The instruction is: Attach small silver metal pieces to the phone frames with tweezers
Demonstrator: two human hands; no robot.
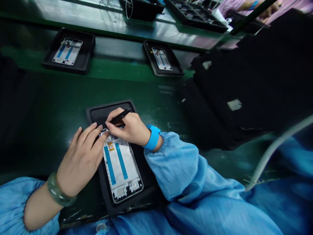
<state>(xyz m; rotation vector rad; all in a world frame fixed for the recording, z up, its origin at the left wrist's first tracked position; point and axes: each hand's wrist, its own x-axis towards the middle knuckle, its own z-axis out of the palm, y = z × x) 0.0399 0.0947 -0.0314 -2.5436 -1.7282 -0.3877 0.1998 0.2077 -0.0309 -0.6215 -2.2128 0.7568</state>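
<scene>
An opened phone frame (124,173) with two blue adhesive strips and a small orange flex cable (111,146) lies in a black tray (107,202) in front of me. My right hand (128,127) pinches a black pen-like tool (121,116), its lower end over the phone's top end. What that end touches is hidden by my fingers. My left hand (83,156) lies with fingers stretched out, fingertips resting at the phone's top left corner. A green bangle circles my left wrist, and a blue strap (153,137) is around my right wrist.
Two black trays (85,62), each with a similar phone frame (68,51), stand further back on the green bench (137,88). Stacked black trays (234,81) rise at the right, with a pale hose (274,147) nearby. A person's pink sleeve (231,6) shows at the far right.
</scene>
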